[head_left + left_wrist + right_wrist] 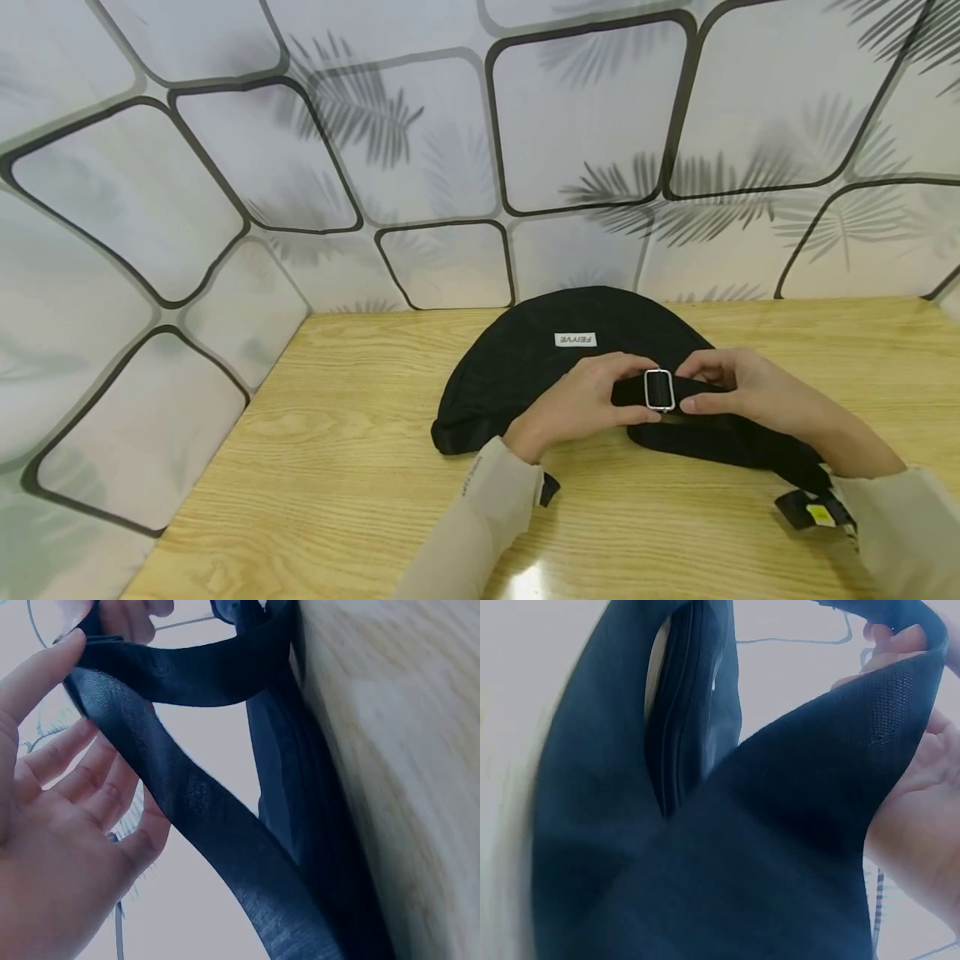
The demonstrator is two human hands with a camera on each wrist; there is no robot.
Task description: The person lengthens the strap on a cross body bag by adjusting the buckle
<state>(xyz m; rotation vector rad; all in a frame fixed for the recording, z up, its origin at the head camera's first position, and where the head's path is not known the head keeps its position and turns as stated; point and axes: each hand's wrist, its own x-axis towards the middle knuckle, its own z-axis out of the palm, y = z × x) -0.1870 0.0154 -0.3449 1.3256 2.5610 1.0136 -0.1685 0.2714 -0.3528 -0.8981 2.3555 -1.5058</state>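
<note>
A black half-round bag (pixel 517 358) with a small white label (pixel 575 340) lies on the wooden table. Over its front edge, both hands hold its black strap (pixel 217 817) by a silver rectangular slider buckle (pixel 659 391). My left hand (pixel 581 396) pinches the strap at the buckle's left side, thumb below and fingers above; in the left wrist view the strap loops down from that hand. On the buckle's right side my right hand (pixel 738 387) pinches the strap between thumb and curled fingers. The right wrist view shows the wide strap (pixel 780 825) close up, hiding part of that hand.
Near the right sleeve a black strap end with a yellow tag (pixel 821 515) lies on the wooden table (pixel 315 467). Another black strap end (pixel 550 489) pokes out beside the left cuff. Patterned wall covering (pixel 427 150) stands behind and left of the table.
</note>
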